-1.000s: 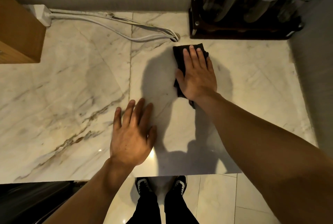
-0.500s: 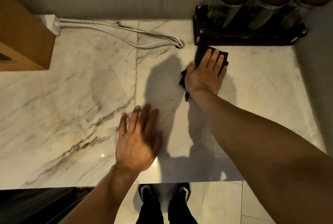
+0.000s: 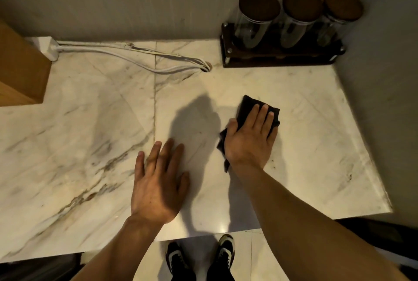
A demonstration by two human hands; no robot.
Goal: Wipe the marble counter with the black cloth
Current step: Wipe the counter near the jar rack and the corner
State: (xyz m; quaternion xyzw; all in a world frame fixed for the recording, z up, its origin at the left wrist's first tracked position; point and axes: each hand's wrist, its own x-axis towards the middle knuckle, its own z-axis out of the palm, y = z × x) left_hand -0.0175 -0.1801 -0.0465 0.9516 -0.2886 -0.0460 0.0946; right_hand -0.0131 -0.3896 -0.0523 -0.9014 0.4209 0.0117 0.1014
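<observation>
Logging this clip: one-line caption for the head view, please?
Right hand presses the black cloth flat on the marble counter; left hand rests flat beside it.

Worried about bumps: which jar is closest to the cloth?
The left jar, straight behind the cloth; the middle jar and right jar stand further right.

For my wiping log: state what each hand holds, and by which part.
Neither grips anything. The right hand presses flat, fingers straight, on the middle of the black cloth; the left hand rests flat on the marble counter.
</observation>
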